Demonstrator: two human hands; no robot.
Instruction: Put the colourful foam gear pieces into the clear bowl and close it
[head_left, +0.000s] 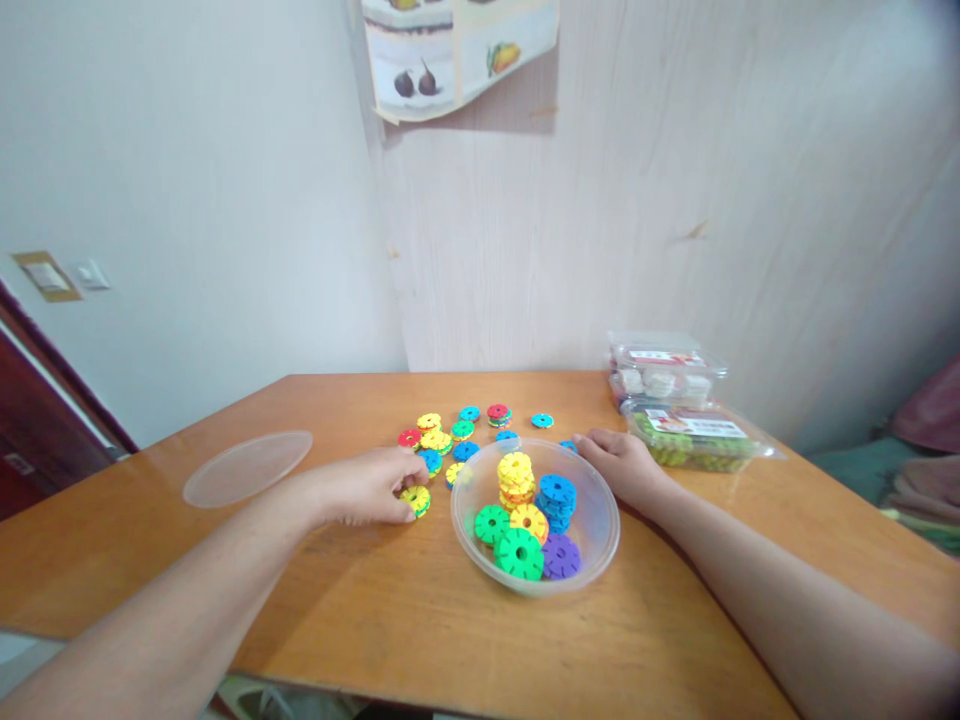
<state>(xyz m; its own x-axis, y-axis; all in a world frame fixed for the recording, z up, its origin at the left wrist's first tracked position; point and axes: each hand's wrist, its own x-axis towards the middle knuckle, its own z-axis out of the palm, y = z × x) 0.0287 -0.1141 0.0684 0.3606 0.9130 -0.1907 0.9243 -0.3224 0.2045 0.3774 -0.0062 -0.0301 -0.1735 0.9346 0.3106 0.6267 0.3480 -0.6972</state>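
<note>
Notched plastic discs in several colours lie on the wooden table (pixel 360 600). My left hand (pixel 375 485) curls its thumb and fingers around the edge of a yellow disc (pixel 415 500), with green showing beneath it. To the right stands a clear plastic bowl (pixel 600 540) holding a yellow stack (pixel 515 470), a blue stack (pixel 556 495), green discs (pixel 519 553), an orange-yellow disc (pixel 529 522) and purple discs (pixel 562 556). Behind the bowl's right side, my right hand (pixel 619 460) rests with closed fingers on a blue disc (pixel 568 446), which is partly hidden.
Loose discs, among them a red one (pixel 409 439) and a blue one (pixel 542 421), spread behind the bowl. A round translucent lid (pixel 247 468) lies at left. Clear food boxes (pixel 694 435) stand at the right, against the wall (pixel 510 280).
</note>
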